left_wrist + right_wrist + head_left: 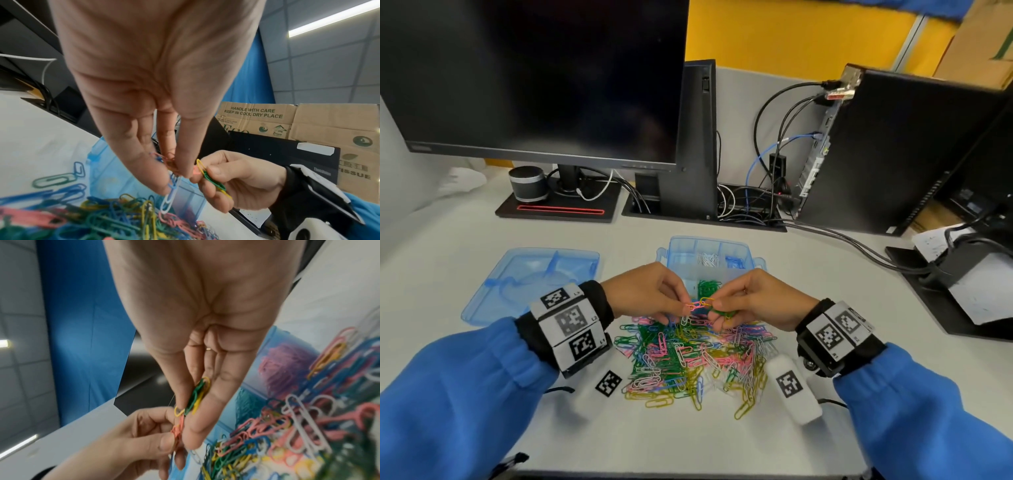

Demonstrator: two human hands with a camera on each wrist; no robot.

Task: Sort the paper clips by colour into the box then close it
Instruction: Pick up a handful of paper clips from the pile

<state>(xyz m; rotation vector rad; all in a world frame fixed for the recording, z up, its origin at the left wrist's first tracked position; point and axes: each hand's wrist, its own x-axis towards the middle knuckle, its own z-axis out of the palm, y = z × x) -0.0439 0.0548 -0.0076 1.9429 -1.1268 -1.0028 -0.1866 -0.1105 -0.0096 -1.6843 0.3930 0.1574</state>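
Note:
A heap of mixed-colour paper clips (695, 356) lies on the desk in front of me. Beyond it stands the open blue compartment box (678, 246), with white, blue and green clips in separate cells. Both hands hover over the near edge of the box, joined by a tangle of linked clips. My left hand (671, 305) pinches pink clips (174, 164), with blue and white ones dangling below. My right hand (722, 308) pinches green and yellow clips (197, 395). A pink clip (196, 170) links the two bunches.
The box's blue lid (530, 284) lies upside down at the left. A monitor (534, 78), a small speaker (529, 184), a computer tower (893, 150) with cables and papers (969, 291) ring the back and right. Two white tagged blocks (794, 390) flank the heap.

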